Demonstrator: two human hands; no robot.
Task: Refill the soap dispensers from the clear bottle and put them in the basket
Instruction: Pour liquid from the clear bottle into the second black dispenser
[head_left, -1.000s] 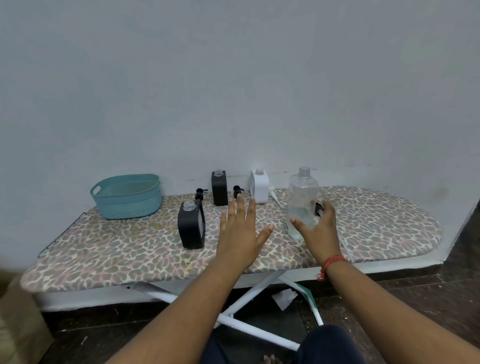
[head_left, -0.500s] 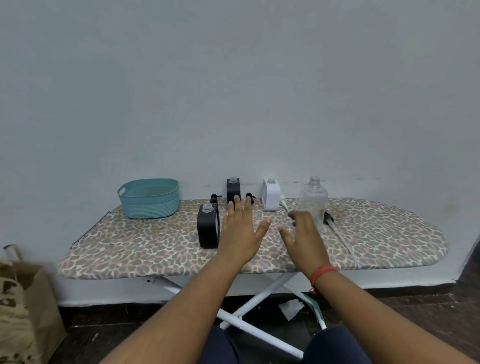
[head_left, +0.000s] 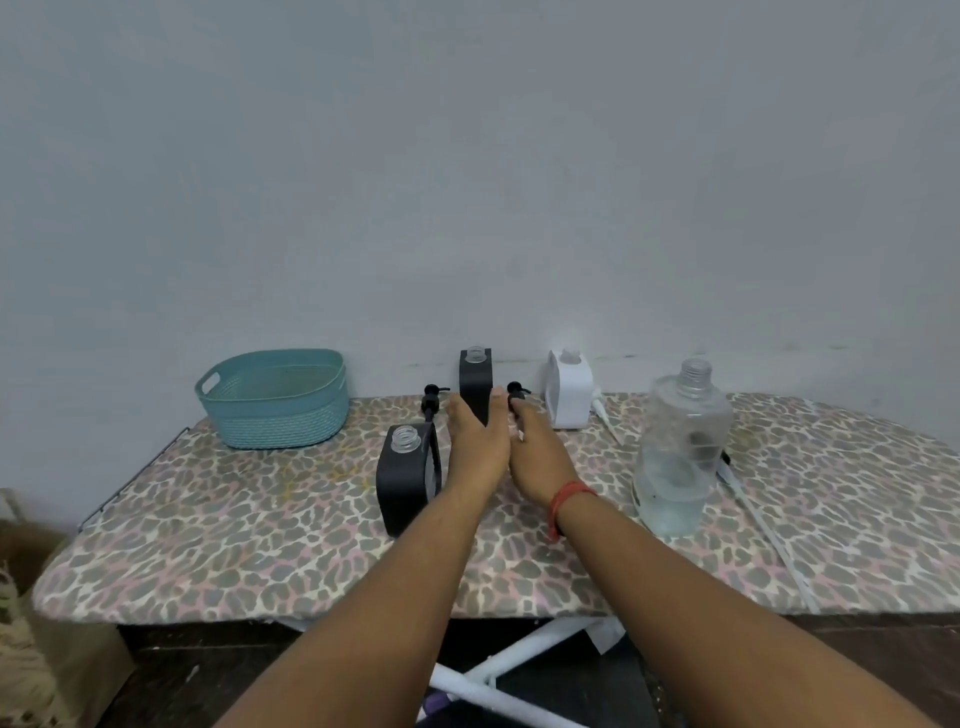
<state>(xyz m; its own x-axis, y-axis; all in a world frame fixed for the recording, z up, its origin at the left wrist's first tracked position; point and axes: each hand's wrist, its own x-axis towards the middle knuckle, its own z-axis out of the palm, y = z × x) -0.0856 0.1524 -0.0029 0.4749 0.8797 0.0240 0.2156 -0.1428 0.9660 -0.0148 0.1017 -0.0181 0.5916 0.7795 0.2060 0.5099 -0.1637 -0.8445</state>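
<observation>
Both hands, the left hand (head_left: 475, 441) and the right hand (head_left: 535, 449), reach side by side with fingers open and nothing held, closing on the tall black square dispenser (head_left: 475, 382) at the back edge of the leopard-print ironing board (head_left: 260, 530). The step looks like fetching it for filling (its neck is uncapped). Next comes a firm two-sided grip. The clear plastic bottle (head_left: 683, 447) stands right; the teal woven basket (head_left: 272, 400) sits at the back left corner, against a plain grey wall.

Dim even light, soft focus, wide-angle bowing at edges
</observation>
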